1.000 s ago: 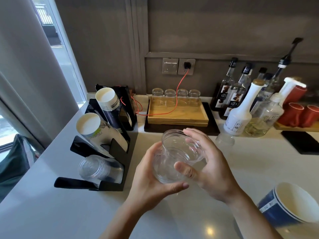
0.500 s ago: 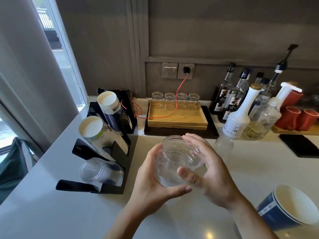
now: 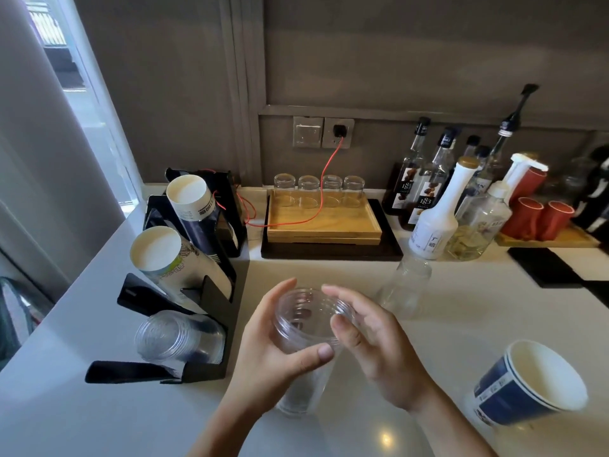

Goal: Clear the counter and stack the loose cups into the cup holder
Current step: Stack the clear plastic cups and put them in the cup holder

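A stack of clear plastic cups (image 3: 304, 328) is in front of me above the counter, mouth tilted up towards me. My left hand (image 3: 270, 357) wraps around its side with the thumb across the front. My right hand (image 3: 372, 341) pinches the rim from the right. The black cup holder (image 3: 211, 311) stands at the left, with two slanted stacks of paper cups (image 3: 171, 262) and clear cups (image 3: 174, 338) in its lowest slot. Another clear cup (image 3: 403, 285) stands upside down on the counter behind my hands. Blue paper cups (image 3: 530, 384) lie nested at the lower right.
A wooden tray (image 3: 323, 222) with several upturned glasses sits at the back, a red cable across it. Syrup bottles (image 3: 435, 212) and red cups (image 3: 537, 219) crowd the back right. A black mat (image 3: 543, 265) lies right. The counter's left edge (image 3: 66, 311) runs by a window.
The clear cups have tipped more upright and sunk lower in my hands. My right hand has shifted from the side of the cups up to the rim.
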